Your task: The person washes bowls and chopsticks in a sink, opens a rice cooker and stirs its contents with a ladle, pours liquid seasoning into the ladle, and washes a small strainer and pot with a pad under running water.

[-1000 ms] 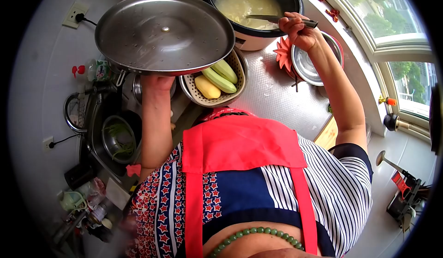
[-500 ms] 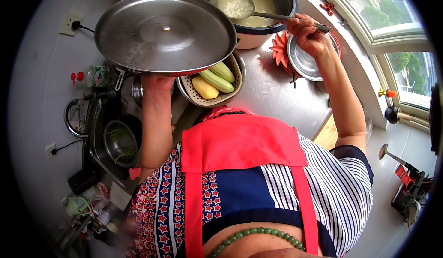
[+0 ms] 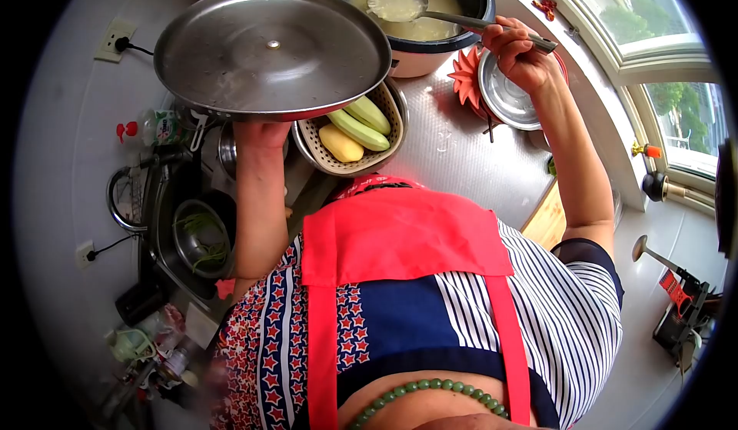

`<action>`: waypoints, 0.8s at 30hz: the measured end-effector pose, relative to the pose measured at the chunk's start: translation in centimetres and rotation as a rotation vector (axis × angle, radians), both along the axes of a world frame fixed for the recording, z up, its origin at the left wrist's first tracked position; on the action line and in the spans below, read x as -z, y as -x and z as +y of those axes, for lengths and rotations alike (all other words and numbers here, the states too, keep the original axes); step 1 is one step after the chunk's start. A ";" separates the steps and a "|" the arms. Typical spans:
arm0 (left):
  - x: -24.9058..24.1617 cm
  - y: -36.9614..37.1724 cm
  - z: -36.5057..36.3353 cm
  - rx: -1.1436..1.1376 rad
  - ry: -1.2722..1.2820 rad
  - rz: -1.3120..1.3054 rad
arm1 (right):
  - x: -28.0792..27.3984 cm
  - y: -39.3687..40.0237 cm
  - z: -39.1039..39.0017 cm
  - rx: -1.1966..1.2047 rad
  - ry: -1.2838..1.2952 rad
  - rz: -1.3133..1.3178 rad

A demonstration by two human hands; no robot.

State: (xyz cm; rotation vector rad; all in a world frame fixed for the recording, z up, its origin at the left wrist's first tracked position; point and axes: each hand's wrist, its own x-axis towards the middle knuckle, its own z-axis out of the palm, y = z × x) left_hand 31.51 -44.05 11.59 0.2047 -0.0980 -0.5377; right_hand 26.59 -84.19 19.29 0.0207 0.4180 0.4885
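A large round metal lid [image 3: 269, 68] with its inner side showing is held up by my left hand [image 3: 263, 133], whose fingers are mostly hidden beneath it. My right hand [image 3: 516, 55] is wrapped round the handle of a metal ladle [image 3: 461, 21]. The ladle's bowl, with whitish grains and liquid in it, is in the pale porridge-like liquid [image 3: 442, 3] inside a dark-rimmed pot [image 3: 419, 62]. Below the lid's right edge, a beige perforated basket [image 3: 323, 151] holds two pale green peeled vegetables [image 3: 360, 130] and a yellow one [image 3: 340, 144].
A glass lid [image 3: 509, 95] and a red leaf-edged item [image 3: 466, 76] lie on the metal counter [image 3: 453, 153], right of the basket. At the left, the sink holds a metal bowl [image 3: 184, 249] with green stalks. A window [image 3: 634, 15] is at the upper right.
The ladle's bowl has dipped lower into the liquid, its handle shifting slightly right with my right hand. The lid has moved slightly left and up.
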 end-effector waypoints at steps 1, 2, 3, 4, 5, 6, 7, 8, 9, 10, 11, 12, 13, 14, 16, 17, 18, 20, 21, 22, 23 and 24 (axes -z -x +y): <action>0.1 -0.2 0.0 0.025 0.031 -0.005 | 0.8 -0.3 -0.2 -0.027 -0.038 -0.010; 0.2 -0.3 -0.2 0.031 0.027 -0.010 | 1.1 -0.3 0.1 -0.040 -0.028 -0.016; 0.1 -0.4 -0.3 0.034 0.023 -0.017 | 1.2 -0.4 0.3 -0.055 -0.018 -0.023; 0.0 -0.5 -0.4 0.034 0.019 -0.023 | 1.1 -0.4 0.2 -0.069 0.051 -0.016; -0.2 -0.5 -0.5 0.024 0.006 -0.029 | 0.9 -0.2 0.0 -0.084 0.119 -0.010; -0.4 -0.3 -0.6 0.014 -0.006 -0.034 | 0.8 0.0 0.0 -0.100 0.187 -0.003; -0.5 -0.3 -0.6 0.004 -0.017 -0.037 | 0.3 0.1 0.1 -0.114 0.343 -0.055; -0.5 -0.3 -0.5 0.018 -0.020 -0.047 | -0.3 0.3 0.1 -0.127 0.499 -0.106; -0.4 -0.3 -0.4 0.034 -0.022 -0.056 | -0.5 0.5 0.1 -0.137 0.654 -0.157; -0.3 -0.4 -0.3 0.051 -0.025 -0.066 | -0.3 0.5 -0.4 -0.165 0.825 -0.218; -0.2 -0.6 -0.4 0.049 -0.031 -0.073 | -0.6 0.5 -0.2 -0.189 1.082 -0.308; -0.1 -0.8 -0.5 0.045 -0.037 -0.081 | -1.2 0.5 0.3 -0.214 1.339 -0.400; 0.0 -0.9 -0.6 0.040 -0.043 -0.090 | -1.6 0.4 0.8 -0.239 1.596 -0.494; -0.1 -0.8 -0.7 0.037 -0.038 -0.098 | -1.3 0.1 1.2 -0.249 1.744 -0.489; -0.5 -0.5 -1.0 0.026 -0.029 -0.116 | -0.2 -0.9 1.0 -0.318 2.178 -0.596; -0.7 -0.4 -1.1 0.015 -0.039 -0.121 | 0.5 -1.7 0.7 -0.353 2.395 -0.648; -0.9 -0.2 -1.3 0.004 -0.050 -0.125 | 1.5 -2.6 0.1 -0.371 2.475 -0.674; -1.2 0.2 -1.4 -0.020 -0.066 -0.097 | 3.0 -4.1 -0.4 -0.416 2.580 -0.673; -1.3 0.4 -1.3 -0.033 -0.072 -0.065 | 3.3 -4.5 -0.4 -0.439 2.631 -0.673; -1.4 0.5 -1.1 -0.048 -0.079 -0.033 | 3.1 -4.8 -0.1 -0.438 2.499 -0.609; -1.1 0.3 -0.8 -0.051 -0.088 -0.038 | 3.2 -4.9 -0.5 -0.399 2.258 -0.602; -0.7 0.2 -0.6 -0.055 -0.098 -0.040 | 3.0 -5.1 -0.9 -0.363 2.017 -0.589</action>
